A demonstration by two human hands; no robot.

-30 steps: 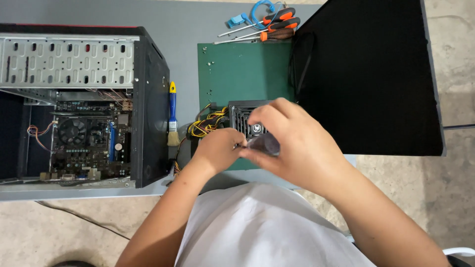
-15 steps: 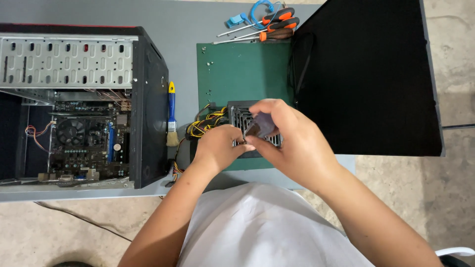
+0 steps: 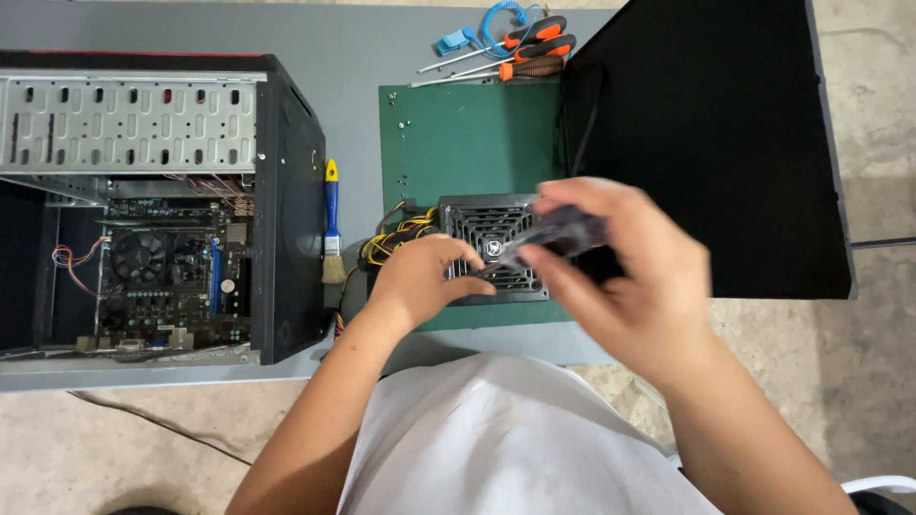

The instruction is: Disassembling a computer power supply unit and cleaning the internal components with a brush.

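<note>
Now right hand gripping screwdriver, left hand steadying power supply

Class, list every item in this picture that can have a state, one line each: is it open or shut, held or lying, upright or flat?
Black computer case: side open, circuit board exposed.
Grey power supply box with fan grille: on green mat, steadied by left hand.
Dark-handled tool: held in right hand, blurred.
Blue-handled brush: lying flat.
Orange-handled screwdrivers: lying flat.
</note>
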